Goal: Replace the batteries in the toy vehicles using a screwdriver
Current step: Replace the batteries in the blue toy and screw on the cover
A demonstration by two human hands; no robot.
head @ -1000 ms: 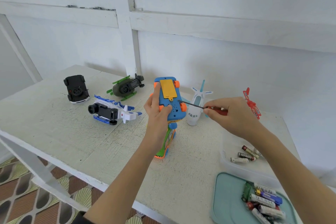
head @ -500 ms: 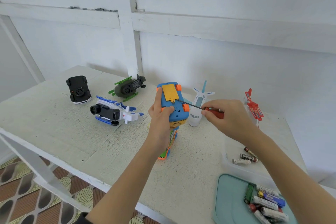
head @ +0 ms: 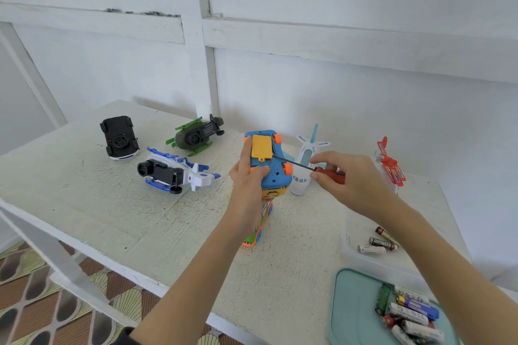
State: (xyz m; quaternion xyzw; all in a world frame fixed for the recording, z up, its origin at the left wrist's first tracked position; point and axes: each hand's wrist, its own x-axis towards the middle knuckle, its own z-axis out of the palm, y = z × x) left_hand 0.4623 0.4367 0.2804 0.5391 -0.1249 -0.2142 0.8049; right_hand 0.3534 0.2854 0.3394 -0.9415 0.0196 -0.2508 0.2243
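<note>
From the head camera, the left hand (head: 248, 176) has its grip clamped on a blue toy car (head: 270, 168), held underside up above the white surface (head: 112, 218), its yellow battery cover (head: 262, 146) facing the camera. The right hand (head: 356, 179), at three o'clock from the car, pinches the red handle of a screwdriver (head: 314, 167) whose tip meets the cover's right edge. At five o'clock, batteries (head: 409, 316) lie on a teal tray (head: 353, 308).
</note>
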